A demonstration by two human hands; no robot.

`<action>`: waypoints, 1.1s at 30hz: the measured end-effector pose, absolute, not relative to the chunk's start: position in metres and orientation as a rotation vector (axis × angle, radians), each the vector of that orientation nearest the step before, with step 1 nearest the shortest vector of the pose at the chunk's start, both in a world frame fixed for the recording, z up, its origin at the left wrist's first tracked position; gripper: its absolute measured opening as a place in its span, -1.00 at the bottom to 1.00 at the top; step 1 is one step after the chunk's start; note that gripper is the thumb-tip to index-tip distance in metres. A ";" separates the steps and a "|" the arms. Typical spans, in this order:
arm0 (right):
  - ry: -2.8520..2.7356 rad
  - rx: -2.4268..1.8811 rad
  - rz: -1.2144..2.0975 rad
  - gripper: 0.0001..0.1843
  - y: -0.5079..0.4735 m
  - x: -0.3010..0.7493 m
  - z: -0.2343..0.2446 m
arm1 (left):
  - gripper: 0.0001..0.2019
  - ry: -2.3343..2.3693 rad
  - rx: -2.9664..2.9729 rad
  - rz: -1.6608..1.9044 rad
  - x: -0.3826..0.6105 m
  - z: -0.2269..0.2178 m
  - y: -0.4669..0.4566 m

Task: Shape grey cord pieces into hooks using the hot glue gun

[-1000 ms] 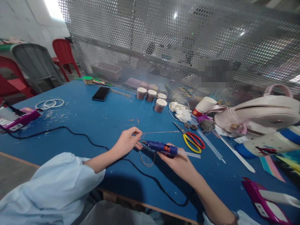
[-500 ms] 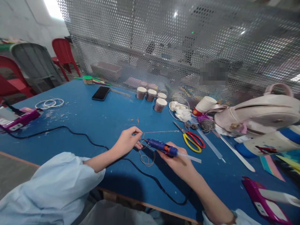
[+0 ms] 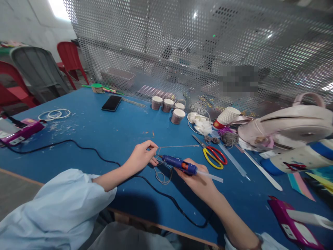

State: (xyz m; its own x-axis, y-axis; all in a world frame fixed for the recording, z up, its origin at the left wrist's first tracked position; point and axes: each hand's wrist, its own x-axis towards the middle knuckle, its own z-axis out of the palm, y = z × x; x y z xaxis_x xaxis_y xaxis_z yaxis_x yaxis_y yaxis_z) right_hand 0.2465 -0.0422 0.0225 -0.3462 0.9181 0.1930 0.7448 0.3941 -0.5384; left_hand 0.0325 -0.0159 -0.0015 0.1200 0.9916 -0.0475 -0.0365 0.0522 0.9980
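Glue gun (image 3: pixel 177 163), just below the frame's centre, should handle stiffly, we judge, best taken underneath, where our right hand's (image 3: pixel 199 180) closed grip wraps it, while our left hand (image 3: pixel 142 155) pinches limp, light grey cord (image 3: pixel 163 183) looping lower centre.

The person's bare left hand (image 3: pixel 142 153) pinches thumb towards forefinger, its forearm leading back to a puffy light-blue fabric sleeve (image 3: pixel 69 199). To that hand's right, the bare right hand (image 3: pixel 199 178) curls in a grip.
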 end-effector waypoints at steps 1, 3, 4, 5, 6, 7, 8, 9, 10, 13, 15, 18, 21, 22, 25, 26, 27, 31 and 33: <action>-2.188 -1.413 0.490 -0.74 -0.042 0.246 0.023 | -0.88 1.116 1.196 1.102 0.033 -0.001 -0.016; -2.197 -1.402 0.516 -0.74 -0.043 0.246 0.024 | -0.88 1.115 1.194 1.104 0.032 -0.002 -0.016; -2.210 -1.398 0.548 -0.74 -0.043 0.246 0.024 | -0.88 1.113 1.194 1.106 0.032 -0.002 -0.016; -2.224 -1.399 0.581 -0.75 -0.043 0.246 0.025 | -0.89 1.111 1.193 1.106 0.032 -0.003 -0.016; -2.234 -1.403 0.604 -0.75 -0.043 0.246 0.025 | -0.89 1.111 1.192 1.107 0.032 -0.003 -0.015; -2.233 -1.408 0.609 -0.75 -0.043 0.246 0.025 | -0.89 1.111 1.192 1.106 0.033 -0.003 -0.015; -2.223 -1.413 0.598 -0.75 -0.043 0.246 0.025 | -0.89 1.112 1.193 1.104 0.033 -0.003 -0.015; -2.209 -1.419 0.577 -0.74 -0.043 0.246 0.025 | -0.89 1.114 1.196 1.102 0.033 -0.003 -0.015; -2.190 -1.422 0.546 -0.74 -0.042 0.245 0.024 | -0.89 1.117 1.200 1.101 0.033 -0.002 -0.015; -2.168 -1.418 0.457 -0.73 -0.040 0.245 0.023 | -0.90 1.132 1.211 1.087 0.033 0.000 -0.016; -2.202 -1.413 0.473 -0.74 -0.040 0.246 0.023 | -0.91 1.142 1.207 1.082 0.033 0.001 -0.016; -2.259 -1.402 0.561 -0.78 -0.041 0.248 0.026 | -0.91 1.137 1.202 1.093 0.033 -0.001 -0.016; -2.255 -1.398 0.560 -0.79 -0.042 0.248 0.026 | -0.90 1.126 1.210 1.103 0.033 -0.003 -0.015; -2.239 -1.401 0.538 -0.78 -0.041 0.248 0.026 | -0.90 1.126 1.212 1.100 0.033 -0.003 -0.015; -2.173 -1.402 0.471 -0.77 -0.039 0.247 0.022 | -0.90 1.132 1.210 1.090 0.033 -0.003 -0.015; -2.158 -1.399 0.455 -0.77 -0.038 0.247 0.021 | -0.90 1.132 1.210 1.089 0.033 -0.003 -0.015; -2.153 -1.395 0.444 -0.76 -0.038 0.246 0.020 | -0.90 1.132 1.211 1.088 0.033 -0.003 -0.015; -2.213 -1.380 0.523 -0.78 -0.039 0.247 0.023 | -0.90 1.125 1.210 1.088 0.033 -0.003 -0.016; -2.226 -1.387 0.588 -0.78 -0.040 0.247 0.025 | -0.91 1.125 1.201 1.089 0.033 -0.003 -0.016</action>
State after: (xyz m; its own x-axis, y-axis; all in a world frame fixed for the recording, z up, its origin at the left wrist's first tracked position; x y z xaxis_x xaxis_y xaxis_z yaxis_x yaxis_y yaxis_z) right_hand 0.2466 -0.0403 0.0253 -0.3932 0.9073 0.1492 0.7154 0.4038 -0.5702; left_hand 0.0333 -0.0160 -0.0026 0.1237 0.9907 -0.0570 -0.0246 0.0605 0.9979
